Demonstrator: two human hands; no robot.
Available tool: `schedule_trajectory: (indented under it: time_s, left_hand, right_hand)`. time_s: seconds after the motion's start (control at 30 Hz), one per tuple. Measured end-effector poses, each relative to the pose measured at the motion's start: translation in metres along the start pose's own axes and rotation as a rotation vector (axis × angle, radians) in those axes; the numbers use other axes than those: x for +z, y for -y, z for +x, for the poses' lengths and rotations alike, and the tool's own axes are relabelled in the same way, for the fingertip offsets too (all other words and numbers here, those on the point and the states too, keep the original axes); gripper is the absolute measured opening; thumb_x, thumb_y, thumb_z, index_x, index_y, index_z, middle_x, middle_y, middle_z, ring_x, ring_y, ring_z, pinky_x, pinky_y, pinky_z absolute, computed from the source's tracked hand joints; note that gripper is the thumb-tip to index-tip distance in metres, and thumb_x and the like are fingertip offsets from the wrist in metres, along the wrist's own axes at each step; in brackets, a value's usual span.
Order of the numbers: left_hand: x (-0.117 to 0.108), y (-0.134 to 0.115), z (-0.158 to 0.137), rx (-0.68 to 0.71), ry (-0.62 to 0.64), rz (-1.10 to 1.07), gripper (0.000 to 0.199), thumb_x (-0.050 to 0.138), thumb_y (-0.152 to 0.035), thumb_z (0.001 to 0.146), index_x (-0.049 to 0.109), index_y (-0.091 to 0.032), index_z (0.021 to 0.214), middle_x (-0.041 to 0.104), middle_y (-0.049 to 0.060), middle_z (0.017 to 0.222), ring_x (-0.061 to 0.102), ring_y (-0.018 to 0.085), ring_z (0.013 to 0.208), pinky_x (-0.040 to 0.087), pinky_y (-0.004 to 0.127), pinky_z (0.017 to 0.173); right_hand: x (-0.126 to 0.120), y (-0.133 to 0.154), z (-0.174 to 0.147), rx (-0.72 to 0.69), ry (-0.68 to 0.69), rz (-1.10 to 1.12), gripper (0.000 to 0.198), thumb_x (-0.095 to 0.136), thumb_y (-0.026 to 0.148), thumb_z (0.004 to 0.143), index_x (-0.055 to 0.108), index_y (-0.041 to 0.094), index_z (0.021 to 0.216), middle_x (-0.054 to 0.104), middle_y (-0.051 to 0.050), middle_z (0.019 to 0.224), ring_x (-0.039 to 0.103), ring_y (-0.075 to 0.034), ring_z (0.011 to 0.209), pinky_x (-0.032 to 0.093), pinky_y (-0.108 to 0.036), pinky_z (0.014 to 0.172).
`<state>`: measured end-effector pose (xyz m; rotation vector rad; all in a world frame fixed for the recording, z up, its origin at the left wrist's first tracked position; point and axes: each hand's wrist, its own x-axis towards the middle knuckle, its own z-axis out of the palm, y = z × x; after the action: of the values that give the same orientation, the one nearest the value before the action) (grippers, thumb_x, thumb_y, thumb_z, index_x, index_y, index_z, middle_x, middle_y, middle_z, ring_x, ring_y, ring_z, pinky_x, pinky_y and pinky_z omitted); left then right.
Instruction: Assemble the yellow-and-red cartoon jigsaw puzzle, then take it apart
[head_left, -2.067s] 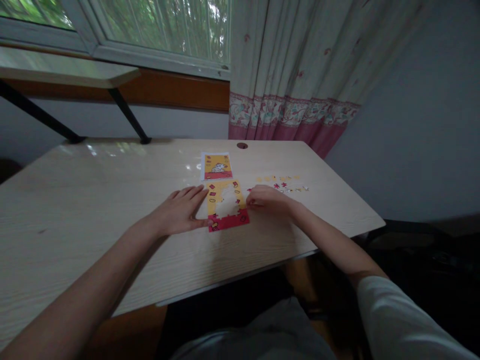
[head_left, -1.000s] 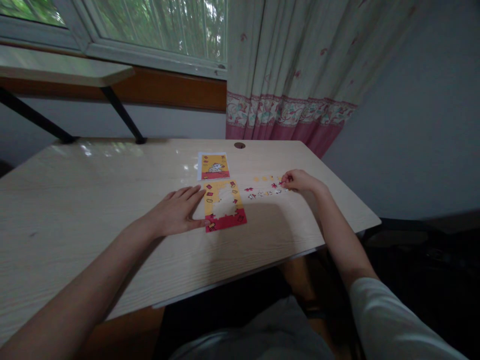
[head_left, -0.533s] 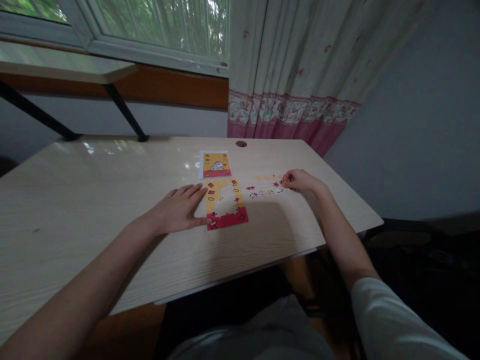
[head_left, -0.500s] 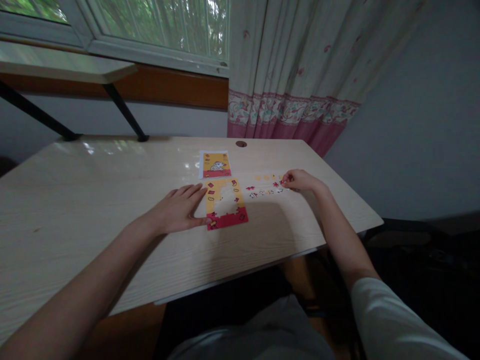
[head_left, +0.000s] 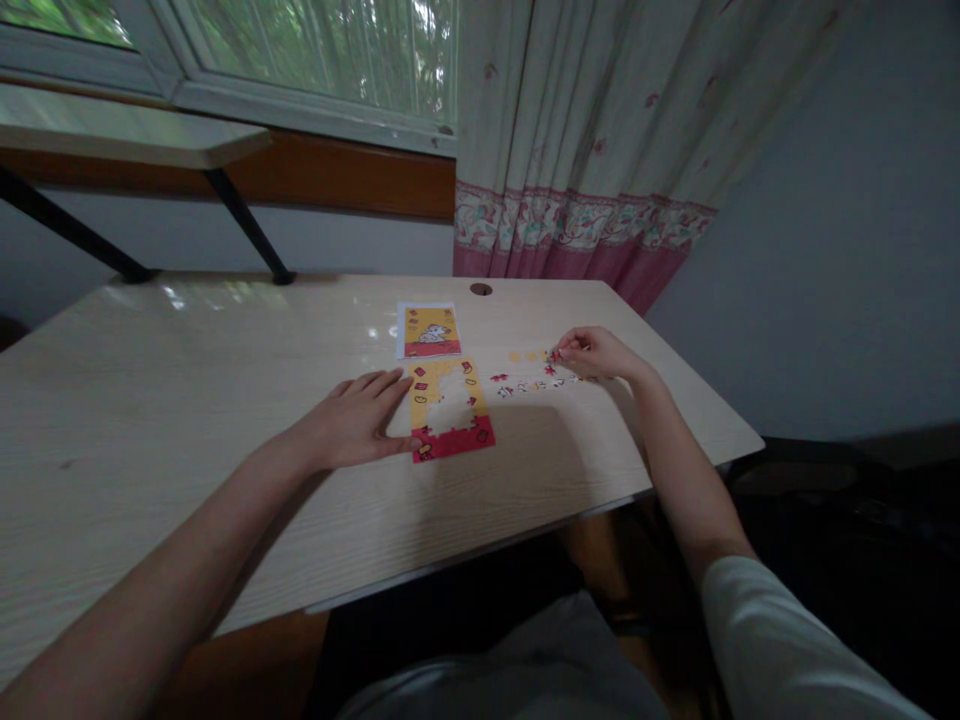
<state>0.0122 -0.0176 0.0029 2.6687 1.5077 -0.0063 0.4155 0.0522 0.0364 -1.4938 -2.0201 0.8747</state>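
Note:
My left hand [head_left: 367, 418] lies with fingers spread against the left edge of a jigsaw puzzle [head_left: 454, 440], its thumb on the lower left corner. The puzzle is a yellow and red frame of joined pieces around a gap in the middle. Between the fingertips of my right hand [head_left: 592, 353] is a red puzzle piece [head_left: 555, 356], raised a little over the rows of loose pieces [head_left: 523, 386]. Those loose pieces are yellow, red and white. Behind the puzzle lies a picture card [head_left: 432, 332] with a white animal on yellow and red.
The wooden desk [head_left: 187, 400] has a round cable hole [head_left: 481, 289] near its back edge. A raised shelf [head_left: 135, 135] on black legs stands at the back left. A curtain [head_left: 570, 150] hangs behind the desk by the window.
My right hand has lifted a red puzzle piece and moved slightly left and away from me. The left hand stays in place on the puzzle.

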Motion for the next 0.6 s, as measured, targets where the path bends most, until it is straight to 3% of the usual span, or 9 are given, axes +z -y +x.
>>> schedule_trajectory:
  time_s: [0.17,0.43,0.6]
  left_hand:
    - [0.002,0.001,0.0,0.0,-0.011,-0.018,0.104,0.039,-0.083,0.071,0.032,-0.011,0.146,0.032,0.02,0.15,0.032,0.041,0.135,0.03,0.053,0.106]
    - [0.004,0.003,0.0,0.006,-0.023,-0.001,0.103,0.037,-0.084,0.072,0.033,-0.012,0.146,0.033,0.02,0.15,0.033,0.041,0.134,0.031,0.052,0.105]
    - [0.004,0.003,0.001,0.011,-0.022,-0.009,0.104,0.038,-0.084,0.071,0.033,-0.012,0.146,0.033,0.02,0.15,0.032,0.041,0.134,0.03,0.053,0.106]
  right_hand:
    - [0.002,0.013,0.0,-0.095,-0.047,0.167,0.029,0.073,0.041,0.069,0.065,0.016,0.083,0.07,-0.007,0.082,0.062,-0.014,0.072,0.049,-0.027,0.067]
    - [0.002,0.011,0.0,-0.075,-0.109,0.212,0.028,0.074,0.037,0.066,0.063,0.016,0.08,0.067,-0.004,0.074,0.058,-0.011,0.065,0.045,-0.025,0.061]
    - [0.021,0.014,0.005,0.004,-0.109,0.18,0.021,0.071,0.03,0.069,0.061,0.014,0.079,0.061,0.0,0.062,0.05,-0.008,0.053,0.037,-0.021,0.05]
